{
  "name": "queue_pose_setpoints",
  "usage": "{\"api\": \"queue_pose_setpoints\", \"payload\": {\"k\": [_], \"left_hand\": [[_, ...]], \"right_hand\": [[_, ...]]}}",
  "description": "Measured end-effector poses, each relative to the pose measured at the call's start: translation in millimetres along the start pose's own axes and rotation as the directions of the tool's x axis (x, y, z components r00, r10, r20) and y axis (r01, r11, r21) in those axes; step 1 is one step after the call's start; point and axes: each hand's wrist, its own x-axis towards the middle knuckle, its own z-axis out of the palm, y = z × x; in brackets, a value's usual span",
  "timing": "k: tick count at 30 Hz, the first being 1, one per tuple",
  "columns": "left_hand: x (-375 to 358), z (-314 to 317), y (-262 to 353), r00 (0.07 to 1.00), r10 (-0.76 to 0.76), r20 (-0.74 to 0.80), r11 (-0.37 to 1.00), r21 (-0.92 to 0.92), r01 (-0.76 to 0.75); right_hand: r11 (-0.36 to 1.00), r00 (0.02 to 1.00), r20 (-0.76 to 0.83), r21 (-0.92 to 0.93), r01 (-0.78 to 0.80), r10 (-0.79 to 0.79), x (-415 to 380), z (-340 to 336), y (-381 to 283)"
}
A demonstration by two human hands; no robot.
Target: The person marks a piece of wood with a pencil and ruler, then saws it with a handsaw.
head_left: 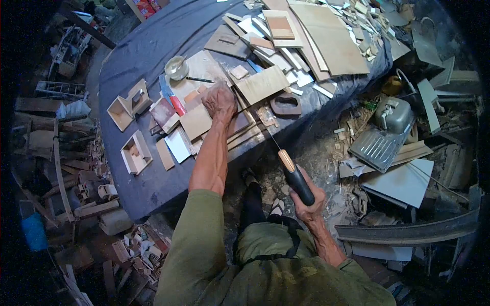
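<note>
My left hand presses flat on thin plywood pieces at the near edge of a table covered in dark blue cloth. My right hand grips the black and wooden handle of a thin-bladed saw. Its narrow blade reaches up to the wood pieces beside my left hand. A light wooden board lies just right of my left hand.
Small open wooden boxes and a red-handled tool lie left of my hand; a glass bowl sits behind. Large plywood sheets cover the far table. A metal sink and scrap litter the floor at right.
</note>
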Motion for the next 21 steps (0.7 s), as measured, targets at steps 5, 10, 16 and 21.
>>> {"api": "queue_pose_setpoints", "payload": {"k": [5, 10, 16, 21], "left_hand": [[14.8, -18.8, 16.2, 0.986, -0.113, 0.123, 0.993, 0.041, 0.108], [9.4, 11.8, -2.3, 0.992, -0.063, 0.110, 0.990, 0.131, 0.049], [19.0, -13.0, 16.5, 0.970, -0.147, 0.191, 0.988, 0.075, 0.135], [17.1, -16.0, 13.1, 0.988, -0.029, 0.154, 0.999, 0.045, 0.022]], "right_hand": [[0.994, 0.993, -0.025, -0.008, 0.111, -0.111, -26.2, -12.9, 19.1], [0.998, 0.998, 0.002, -0.010, 0.056, -0.056, -0.4, -6.9, 2.9], [1.000, 1.000, 0.015, 0.014, 0.016, -0.016, -18.4, -16.2, 8.4], [0.999, 0.999, -0.011, 0.004, 0.047, -0.047, -21.0, -16.3, 0.8]]}}
